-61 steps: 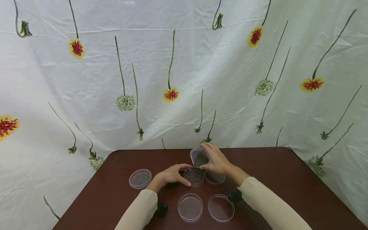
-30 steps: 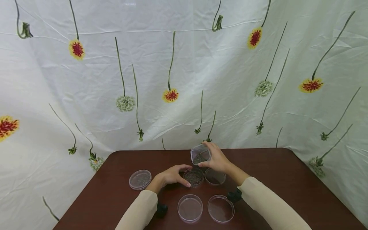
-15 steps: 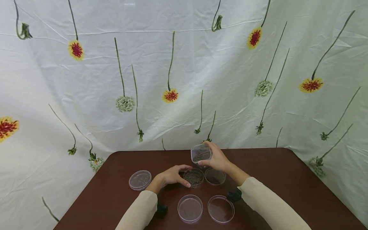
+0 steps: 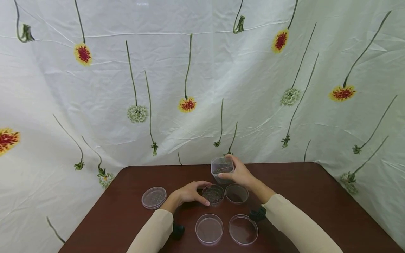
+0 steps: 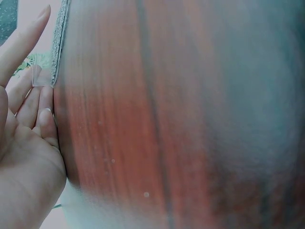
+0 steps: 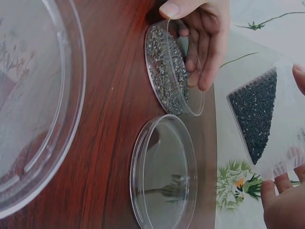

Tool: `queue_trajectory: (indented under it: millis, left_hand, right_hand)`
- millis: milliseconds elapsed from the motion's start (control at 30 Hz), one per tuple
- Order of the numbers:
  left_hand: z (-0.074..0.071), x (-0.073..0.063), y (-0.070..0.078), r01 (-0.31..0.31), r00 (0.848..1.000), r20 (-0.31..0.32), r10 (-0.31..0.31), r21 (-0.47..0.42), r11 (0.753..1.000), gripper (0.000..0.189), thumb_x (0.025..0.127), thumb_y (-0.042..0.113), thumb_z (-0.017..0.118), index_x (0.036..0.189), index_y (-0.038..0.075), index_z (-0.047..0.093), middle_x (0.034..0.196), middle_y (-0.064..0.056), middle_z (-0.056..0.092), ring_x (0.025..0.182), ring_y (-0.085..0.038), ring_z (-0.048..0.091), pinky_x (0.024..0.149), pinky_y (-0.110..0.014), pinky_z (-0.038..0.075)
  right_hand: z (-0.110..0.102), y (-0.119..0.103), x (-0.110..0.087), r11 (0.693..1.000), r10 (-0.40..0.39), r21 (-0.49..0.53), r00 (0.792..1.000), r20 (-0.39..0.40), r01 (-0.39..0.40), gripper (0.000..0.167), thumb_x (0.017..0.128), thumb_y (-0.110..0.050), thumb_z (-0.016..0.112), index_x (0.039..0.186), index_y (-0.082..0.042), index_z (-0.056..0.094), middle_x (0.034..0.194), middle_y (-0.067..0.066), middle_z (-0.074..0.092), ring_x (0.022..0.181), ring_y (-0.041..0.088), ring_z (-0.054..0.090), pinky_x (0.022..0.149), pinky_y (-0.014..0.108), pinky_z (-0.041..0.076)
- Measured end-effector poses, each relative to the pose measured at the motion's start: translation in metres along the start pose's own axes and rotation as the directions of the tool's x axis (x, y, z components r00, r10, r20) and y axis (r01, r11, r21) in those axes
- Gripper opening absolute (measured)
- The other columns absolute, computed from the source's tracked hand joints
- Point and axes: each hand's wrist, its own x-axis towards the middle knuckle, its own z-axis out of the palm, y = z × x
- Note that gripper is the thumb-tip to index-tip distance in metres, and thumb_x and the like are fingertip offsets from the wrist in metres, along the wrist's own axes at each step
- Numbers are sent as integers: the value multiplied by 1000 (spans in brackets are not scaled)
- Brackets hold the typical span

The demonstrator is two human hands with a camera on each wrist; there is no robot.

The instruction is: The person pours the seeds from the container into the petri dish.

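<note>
My left hand (image 4: 190, 193) holds a clear petri dish (image 4: 213, 195) on the table, thumb and fingers curled around its side. Small dark grey grains cover the dish's bottom, seen closely in the right wrist view (image 6: 164, 67). Just behind that dish, my right hand (image 4: 241, 174) grips a square clear plastic tub (image 4: 218, 166) raised above the table. Dark grains (image 6: 257, 114) lie banked inside the tub. In the left wrist view, my left hand (image 5: 28, 152) shows beside the dish's edge (image 5: 58, 43), at the table surface.
Right of the filled dish stands another petri dish (image 4: 237, 194). Two clear round dishes or lids, one left (image 4: 209, 229) and one right (image 4: 243, 230), lie nearer me. A covered-looking dish (image 4: 154, 198) sits at the left. A flowered cloth (image 4: 202, 88) hangs behind the table (image 4: 284, 196).
The right hand has tipped the tub back from its slant over the filled dish to nearly upright, raising it slightly. The left hand and the dishes stay in place.
</note>
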Motion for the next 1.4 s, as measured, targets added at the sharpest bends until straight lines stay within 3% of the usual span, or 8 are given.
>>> queue_trajectory:
  millis: [133, 500, 667, 800, 1000, 1233, 1400]
  left_hand:
    - [0, 1, -1, -3, 1000, 0, 3, 8, 1000, 75, 80, 16, 92, 146, 8, 58, 142, -10, 59, 137, -36, 48, 114, -58, 32]
    - [0, 0, 1, -5, 1000, 0, 5, -2, 1000, 75, 80, 13, 92, 146, 7, 57, 143, -12, 58, 137, -37, 46, 115, -59, 30]
    - [0, -1, 2, -8, 1000, -1, 8, 1, 1000, 75, 80, 13, 91, 146, 6, 57, 143, -13, 58, 137, -38, 47, 114, -60, 31]
    - [0, 0, 1, -1, 1000, -3, 1, 6, 1000, 75, 80, 14, 91, 147, 6, 56, 143, -12, 58, 137, -38, 47, 114, -59, 31]
    - [-1, 3, -2, -10, 1000, 9, 10, -1, 1000, 76, 80, 13, 91, 147, 5, 56, 143, -12, 57, 138, -38, 46, 114, -57, 32]
    - [0, 4, -5, -32, 999, 19, 32, -1, 999, 76, 80, 11, 91, 146, 4, 56, 143, -12, 58, 138, -38, 46, 114, -57, 33]
    - [0, 4, -6, -34, 999, 18, 34, -4, 999, 76, 79, 10, 91, 146, 4, 56, 143, -12, 58, 138, -38, 46, 113, -57, 33]
  right_hand:
    - [-2, -2, -2, 996, 32, 88, 999, 8, -33, 84, 87, -16, 86, 154, -1, 38, 144, 23, 49, 123, 43, 56, 90, 48, 52]
    - [-3, -3, -2, 973, 133, 191, 991, 11, -133, 89, 88, -20, 85, 159, -4, 34, 150, 19, 45, 124, 36, 55, 96, 49, 50]
    - [-5, -2, -1, 925, 163, 337, 984, 73, -178, 85, 91, -17, 79, 158, 2, 31, 157, 27, 35, 142, 41, 39, 112, 56, 35]
    - [-6, -3, -1, 885, 180, 415, 978, 108, -209, 83, 92, -13, 76, 158, 4, 28, 159, 30, 30, 147, 43, 32, 117, 57, 27]
    - [-7, -4, -1, 870, 207, 437, 974, 96, -228, 83, 94, -13, 76, 159, 3, 27, 159, 27, 30, 148, 41, 30, 118, 56, 25]
    - [-8, -6, -1, 811, 215, 534, 971, 107, -239, 75, 97, -9, 70, 158, 5, 27, 157, 29, 29, 142, 38, 35, 114, 55, 30]
    - [-11, -5, 1, 809, 205, 540, 972, 111, -233, 77, 97, -9, 70, 159, 3, 25, 157, 29, 28, 143, 37, 35, 115, 52, 30]
